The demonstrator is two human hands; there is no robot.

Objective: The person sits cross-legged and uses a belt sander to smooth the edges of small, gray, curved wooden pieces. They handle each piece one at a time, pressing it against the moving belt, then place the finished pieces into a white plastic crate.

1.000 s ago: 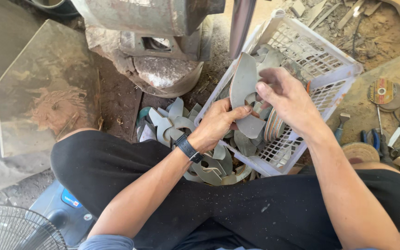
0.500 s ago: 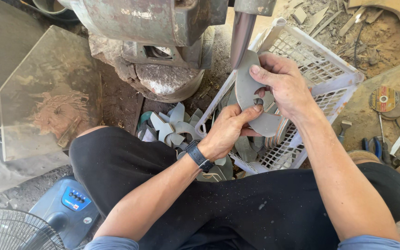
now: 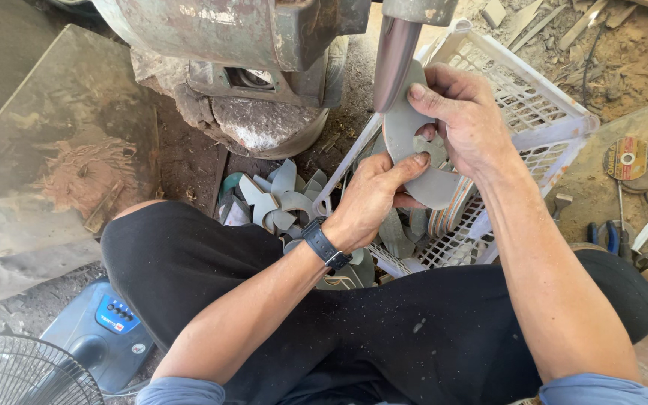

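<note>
A flat grey metal blank (image 3: 414, 161) is gripped by both hands above the near corner of the white crate (image 3: 556, 112): the right hand (image 3: 466, 120) is closed over its upper edge, the left hand (image 3: 373, 195) pinches its lower part. It is held beside the machine's polished steel post (image 3: 395, 52). Cut pieces (image 3: 279, 199) are piled below; more blanks remain in the crate, so plenty appears left.

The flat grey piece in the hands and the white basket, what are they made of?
The flat grey piece looks like sheet metal: thin, stiff, dull grey, with a cut hole. Both the left hand and right hand hold it. The white basket looks like moulded plastic, with a grid of small holes.
</note>
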